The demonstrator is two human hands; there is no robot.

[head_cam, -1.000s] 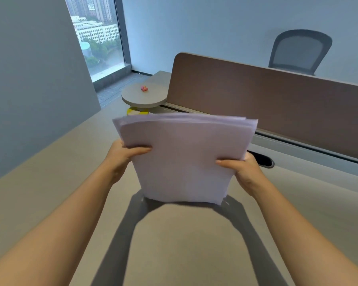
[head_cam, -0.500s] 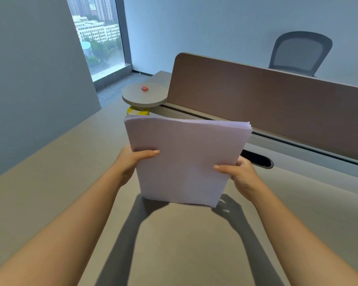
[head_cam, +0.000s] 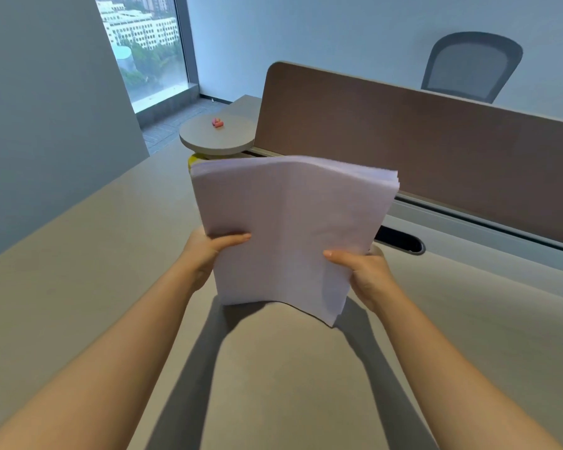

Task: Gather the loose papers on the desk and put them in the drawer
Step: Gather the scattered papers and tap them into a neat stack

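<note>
A stack of white papers [head_cam: 290, 228] stands nearly upright above the beige desk [head_cam: 78, 254], its lower edge close to the desktop. My left hand [head_cam: 208, 254] grips the stack's lower left side, thumb across the front. On the lower right side my right hand [head_cam: 364, 274] grips it the same way. The sheets bow slightly at the top. No drawer is in view.
A brown divider panel [head_cam: 436, 151] runs along the desk's far edge, with a dark cable slot [head_cam: 400, 240] in front of it. A round side shelf [head_cam: 218, 134] carries a small pink object [head_cam: 217, 122]. An office chair [head_cam: 472, 66] stands beyond the panel.
The stack has dropped lower toward the desk and its edges have evened up; my hands have slid down its sides and moved closer together.
</note>
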